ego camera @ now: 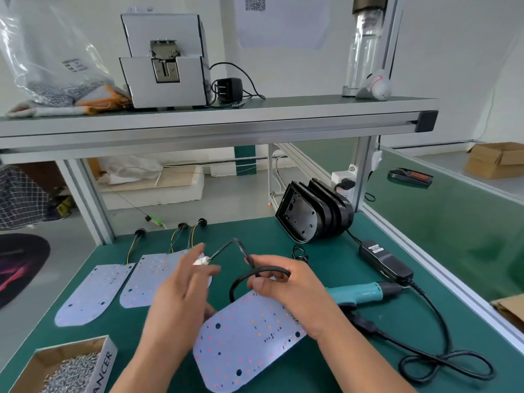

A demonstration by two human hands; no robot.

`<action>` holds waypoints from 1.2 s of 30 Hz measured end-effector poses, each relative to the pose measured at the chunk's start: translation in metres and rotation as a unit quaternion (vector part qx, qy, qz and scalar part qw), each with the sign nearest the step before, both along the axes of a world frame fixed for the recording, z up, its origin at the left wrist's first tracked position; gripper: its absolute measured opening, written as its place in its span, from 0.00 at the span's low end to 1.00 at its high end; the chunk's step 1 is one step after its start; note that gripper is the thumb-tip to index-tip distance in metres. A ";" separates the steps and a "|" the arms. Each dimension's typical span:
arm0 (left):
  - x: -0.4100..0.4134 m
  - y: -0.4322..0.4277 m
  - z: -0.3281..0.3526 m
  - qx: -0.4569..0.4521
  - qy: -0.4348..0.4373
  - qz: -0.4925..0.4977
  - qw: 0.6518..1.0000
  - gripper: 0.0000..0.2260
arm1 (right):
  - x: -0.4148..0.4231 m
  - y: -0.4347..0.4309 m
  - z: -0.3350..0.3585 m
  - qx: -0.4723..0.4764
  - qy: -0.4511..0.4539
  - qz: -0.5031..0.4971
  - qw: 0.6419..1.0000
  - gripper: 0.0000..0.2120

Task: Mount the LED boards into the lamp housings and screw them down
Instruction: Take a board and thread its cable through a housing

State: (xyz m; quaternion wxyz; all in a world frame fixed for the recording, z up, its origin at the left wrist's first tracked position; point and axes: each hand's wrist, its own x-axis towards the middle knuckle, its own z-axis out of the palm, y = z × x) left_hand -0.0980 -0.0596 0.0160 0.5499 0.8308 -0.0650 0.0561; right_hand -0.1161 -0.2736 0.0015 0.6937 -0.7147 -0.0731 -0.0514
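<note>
Likely cable prep: right hand (286,290) grips the black cable (243,279) above the near LED board (249,341), left hand (181,290) blurred, grip unclear; next, fetch a lamp housing (300,219).

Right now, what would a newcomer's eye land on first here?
The two hands in the middle: the right hand grips a looped black cable, the blurred left hand is at its white end. Under them lies a white LED board on the green table; black lamp housings stand stacked at the back right, and a teal screwdriver lies to the right.
</note>
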 end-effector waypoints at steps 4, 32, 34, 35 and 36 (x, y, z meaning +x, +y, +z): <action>0.033 -0.003 0.008 0.043 -0.028 0.137 0.989 0.10 | -0.001 -0.002 0.000 0.020 0.006 -0.018 1.000 0.17; 0.228 -0.206 -0.038 0.183 0.202 -0.086 0.958 0.09 | 0.015 -0.024 -0.006 -0.197 0.106 0.077 0.972 0.10; 0.229 -0.202 -0.040 0.151 0.224 -0.072 0.960 0.07 | 0.012 -0.023 -0.005 -0.187 0.103 0.080 0.974 0.10; 0.229 -0.199 -0.040 0.123 0.235 -0.064 0.962 0.08 | 0.011 -0.023 -0.005 -0.187 0.100 0.081 0.974 0.10; 0.229 -0.197 -0.040 0.101 0.238 -0.062 0.964 0.07 | 0.010 -0.022 -0.004 -0.187 0.101 0.082 0.974 0.10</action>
